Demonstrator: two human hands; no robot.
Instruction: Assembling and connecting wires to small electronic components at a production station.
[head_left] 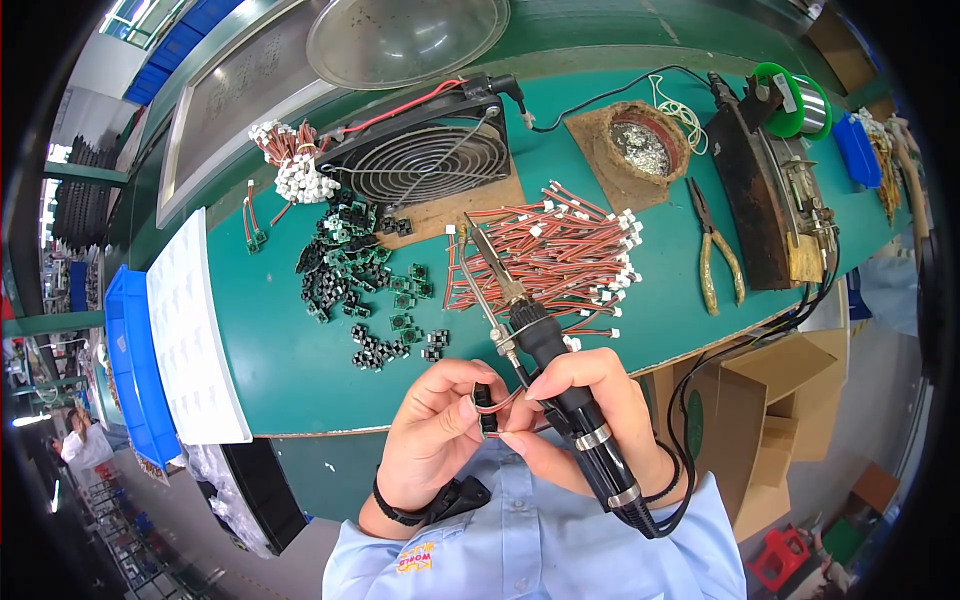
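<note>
My left hand [428, 430] is closed on a small black component [484, 408], gripped between thumb and fingers in front of my chest. My right hand [612, 405] is wrapped around a black soldering iron [538, 332] with a thin metal solder-feed tube along its side. The iron's tip points up and away, over the table. A short red-and-black wire [503, 404] runs from the component to my right fingertips, which appear to pinch it. Beyond the iron lies a heap of red-and-black wires with white connectors [560, 262]. Small black-and-green circuit parts [345, 262] are piled to the left.
A fan with a wire grille [428, 165] stands at the back. To its right are a round solder-scrap dish [648, 150], pliers [712, 245] and a solder feeder [750, 190] with a green spool [795, 102]. White sheets [200, 330] and a blue bin [135, 360] sit left; cardboard boxes [765, 430] stand right.
</note>
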